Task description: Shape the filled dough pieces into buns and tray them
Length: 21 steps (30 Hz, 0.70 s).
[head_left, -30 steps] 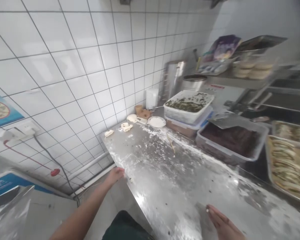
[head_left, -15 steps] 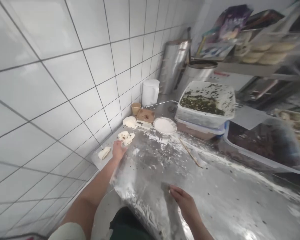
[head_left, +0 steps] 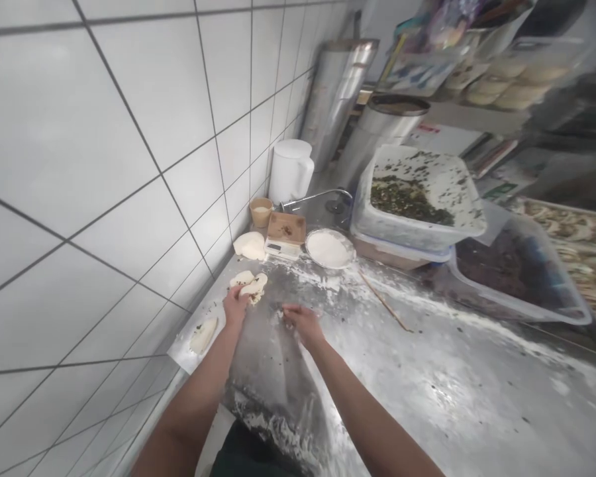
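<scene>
My left hand (head_left: 235, 307) has its fingers closed on the edge of a flat piece of dough (head_left: 255, 287) specked with dark filling. Just behind it lies another pale dough piece (head_left: 241, 279). Over the steel worktop (head_left: 357, 371), my right hand (head_left: 302, 322) is held in a pinch, a short way right of the dough. Something small and whitish shows at its fingertips, too small to name. A third dough piece (head_left: 204, 334) rests by the wall, left of my left forearm. Farther back sits a larger lump of dough (head_left: 249, 246).
A kitchen scale (head_left: 283, 248) bears a brown tray (head_left: 287, 228), beside a flour dish (head_left: 330, 249). A thin stick (head_left: 385, 301) lies on the worktop. Tubs hold green filling (head_left: 408, 199) and dark filling (head_left: 496, 265). A white jug (head_left: 291, 171) stands by the tiled wall (head_left: 104, 199).
My right hand has moved left and away from me, up close to my left hand. My left hand stays at the dough pieces. The view has shifted slightly.
</scene>
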Each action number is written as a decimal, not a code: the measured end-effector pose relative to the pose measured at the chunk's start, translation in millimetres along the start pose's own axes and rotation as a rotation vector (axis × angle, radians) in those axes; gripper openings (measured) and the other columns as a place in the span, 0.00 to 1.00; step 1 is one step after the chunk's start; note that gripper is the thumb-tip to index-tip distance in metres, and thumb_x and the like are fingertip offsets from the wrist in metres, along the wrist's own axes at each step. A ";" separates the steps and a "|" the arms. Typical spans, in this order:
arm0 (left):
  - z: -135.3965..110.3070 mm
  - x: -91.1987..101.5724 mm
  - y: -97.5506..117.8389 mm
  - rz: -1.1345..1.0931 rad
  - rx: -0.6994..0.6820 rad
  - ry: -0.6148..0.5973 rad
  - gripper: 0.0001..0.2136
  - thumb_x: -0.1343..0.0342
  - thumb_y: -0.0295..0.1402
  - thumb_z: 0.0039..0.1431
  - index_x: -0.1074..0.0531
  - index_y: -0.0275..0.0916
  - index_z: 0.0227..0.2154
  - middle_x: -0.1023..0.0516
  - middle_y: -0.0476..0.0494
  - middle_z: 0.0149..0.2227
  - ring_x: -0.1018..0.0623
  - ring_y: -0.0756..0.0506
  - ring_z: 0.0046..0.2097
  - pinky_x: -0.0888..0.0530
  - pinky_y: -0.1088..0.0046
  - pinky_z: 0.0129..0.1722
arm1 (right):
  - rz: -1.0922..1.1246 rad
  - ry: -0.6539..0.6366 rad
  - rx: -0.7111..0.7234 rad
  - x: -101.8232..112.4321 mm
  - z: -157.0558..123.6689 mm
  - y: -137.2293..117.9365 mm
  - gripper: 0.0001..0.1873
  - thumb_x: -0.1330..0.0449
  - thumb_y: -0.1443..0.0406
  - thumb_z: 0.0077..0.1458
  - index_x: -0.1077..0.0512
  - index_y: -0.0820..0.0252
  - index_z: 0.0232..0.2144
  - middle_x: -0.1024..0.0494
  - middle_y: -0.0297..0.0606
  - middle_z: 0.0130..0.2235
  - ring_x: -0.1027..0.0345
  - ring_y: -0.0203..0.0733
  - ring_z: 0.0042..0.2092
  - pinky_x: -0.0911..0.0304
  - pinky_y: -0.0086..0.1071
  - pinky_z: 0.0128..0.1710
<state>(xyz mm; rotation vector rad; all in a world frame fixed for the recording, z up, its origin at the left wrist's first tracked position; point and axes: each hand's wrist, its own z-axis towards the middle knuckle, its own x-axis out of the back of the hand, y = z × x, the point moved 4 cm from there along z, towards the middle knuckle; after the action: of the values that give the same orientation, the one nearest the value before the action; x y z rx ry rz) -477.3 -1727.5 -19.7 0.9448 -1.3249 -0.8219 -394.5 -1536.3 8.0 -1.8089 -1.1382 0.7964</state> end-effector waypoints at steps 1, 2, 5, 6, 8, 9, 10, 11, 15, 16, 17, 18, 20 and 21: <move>1.1 1.6 -2.7 -0.053 0.042 0.019 0.13 0.51 0.29 0.53 0.34 0.33 0.42 0.26 0.37 0.40 0.25 0.43 0.41 0.29 0.64 0.41 | -0.009 -0.014 0.017 -13.5 11.4 -2.9 0.12 0.37 0.62 0.32 0.27 0.63 0.24 0.26 0.36 0.23 0.35 0.37 0.25 0.39 0.31 0.28; 1.5 3.8 -4.5 -0.090 0.070 0.043 0.14 0.50 0.30 0.53 0.34 0.33 0.42 0.26 0.37 0.40 0.25 0.43 0.40 0.28 0.65 0.40 | -0.022 -0.029 0.036 -26.9 22.4 -5.2 0.12 0.38 0.63 0.32 0.27 0.62 0.24 0.26 0.36 0.23 0.34 0.37 0.26 0.39 0.31 0.28; 2.8 13.1 -2.6 -0.032 0.031 0.113 0.16 0.46 0.33 0.49 0.33 0.36 0.42 0.29 0.36 0.45 0.29 0.40 0.48 0.32 0.61 0.48 | -0.067 -0.044 0.082 -62.6 52.0 -7.7 0.10 0.40 0.64 0.33 0.29 0.62 0.24 0.26 0.35 0.23 0.34 0.37 0.27 0.38 0.31 0.28; 4.3 16.2 -0.6 0.036 -0.007 0.131 0.17 0.45 0.33 0.48 0.33 0.37 0.43 0.32 0.36 0.48 0.32 0.39 0.51 0.36 0.59 0.52 | -0.078 -0.036 0.092 -71.7 60.3 -7.4 0.10 0.40 0.65 0.32 0.29 0.61 0.24 0.27 0.34 0.23 0.34 0.37 0.27 0.38 0.31 0.29; 9.9 20.7 3.2 0.196 -0.077 0.147 0.19 0.46 0.34 0.49 0.34 0.38 0.46 0.36 0.35 0.53 0.39 0.37 0.57 0.43 0.56 0.56 | -0.105 -0.015 0.119 -84.3 73.7 -6.5 0.09 0.40 0.67 0.31 0.31 0.60 0.23 0.28 0.32 0.23 0.34 0.38 0.28 0.37 0.32 0.31; 14.0 21.3 5.1 0.270 -0.112 0.132 0.20 0.47 0.34 0.50 0.35 0.38 0.48 0.37 0.34 0.54 0.41 0.37 0.58 0.44 0.55 0.57 | -0.144 -0.004 0.147 -87.8 78.6 -6.5 0.09 0.40 0.67 0.31 0.32 0.60 0.23 0.29 0.31 0.24 0.34 0.38 0.29 0.37 0.32 0.32; 18.3 20.5 6.7 0.324 -0.142 0.095 0.21 0.48 0.34 0.52 0.37 0.37 0.50 0.38 0.34 0.55 0.41 0.37 0.58 0.45 0.56 0.57 | -0.205 0.015 0.186 -89.4 82.2 -6.9 0.09 0.41 0.67 0.31 0.32 0.59 0.23 0.29 0.31 0.24 0.35 0.38 0.29 0.37 0.32 0.33; 22.2 18.5 8.2 0.355 -0.163 0.040 0.22 0.48 0.35 0.52 0.38 0.36 0.51 0.37 0.33 0.54 0.40 0.37 0.58 0.45 0.57 0.57 | -0.277 0.042 0.232 -89.2 84.5 -7.4 0.10 0.41 0.68 0.32 0.32 0.59 0.24 0.29 0.31 0.25 0.35 0.38 0.30 0.37 0.33 0.34; 23.3 9.6 15.8 0.454 -0.174 -0.092 0.30 0.43 0.38 0.47 0.41 0.34 0.53 0.41 0.29 0.56 0.41 0.34 0.58 0.43 0.58 0.56 | -0.460 0.171 0.361 -79.2 87.7 -8.4 0.22 0.43 0.69 0.34 0.33 0.61 0.38 0.30 0.38 0.37 0.35 0.39 0.36 0.37 0.35 0.40; 18.9 8.5 18.4 0.476 -0.171 -0.075 0.32 0.41 0.39 0.45 0.42 0.33 0.54 0.45 0.28 0.57 0.44 0.32 0.59 0.43 0.56 0.55 | -0.468 0.170 0.377 -77.4 88.5 -8.9 0.27 0.43 0.69 0.34 0.34 0.61 0.43 0.32 0.40 0.41 0.35 0.40 0.38 0.37 0.35 0.41; 13.2 7.4 21.2 0.489 -0.177 -0.049 0.34 0.40 0.39 0.44 0.42 0.33 0.54 0.49 0.27 0.59 0.46 0.31 0.59 0.43 0.54 0.55 | -0.482 0.144 0.390 -77.1 89.5 -9.9 0.30 0.43 0.70 0.34 0.35 0.60 0.46 0.33 0.41 0.43 0.36 0.39 0.39 0.37 0.35 0.42; 6.5 6.4 23.7 0.492 -0.192 -0.022 0.34 0.40 0.39 0.44 0.42 0.34 0.54 0.52 0.27 0.60 0.47 0.30 0.60 0.43 0.53 0.55 | -0.509 0.104 0.401 -77.8 90.5 -11.6 0.31 0.43 0.70 0.34 0.35 0.59 0.47 0.35 0.41 0.45 0.36 0.39 0.39 0.37 0.34 0.42; -6.4 4.8 25.5 0.463 -0.221 0.022 0.31 0.41 0.37 0.46 0.41 0.35 0.54 0.50 0.29 0.59 0.47 0.32 0.59 0.44 0.52 0.55 | -0.589 0.007 0.417 -80.6 91.4 -17.0 0.26 0.44 0.71 0.35 0.32 0.59 0.43 0.34 0.40 0.43 0.36 0.38 0.39 0.38 0.33 0.41; -11.3 4.5 24.0 0.430 -0.225 0.034 0.28 0.43 0.36 0.48 0.40 0.36 0.52 0.46 0.30 0.57 0.44 0.33 0.59 0.43 0.53 0.55 | -0.640 -0.035 0.424 -81.7 90.7 -20.4 0.22 0.44 0.71 0.36 0.31 0.59 0.39 0.34 0.39 0.42 0.36 0.38 0.39 0.38 0.32 0.41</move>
<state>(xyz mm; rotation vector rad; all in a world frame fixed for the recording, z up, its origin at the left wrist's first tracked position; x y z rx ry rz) -466.6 -1720.7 3.9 0.4703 -1.3118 -0.6009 -509.9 -1578.0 -8.3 -0.9970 -1.3452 0.6193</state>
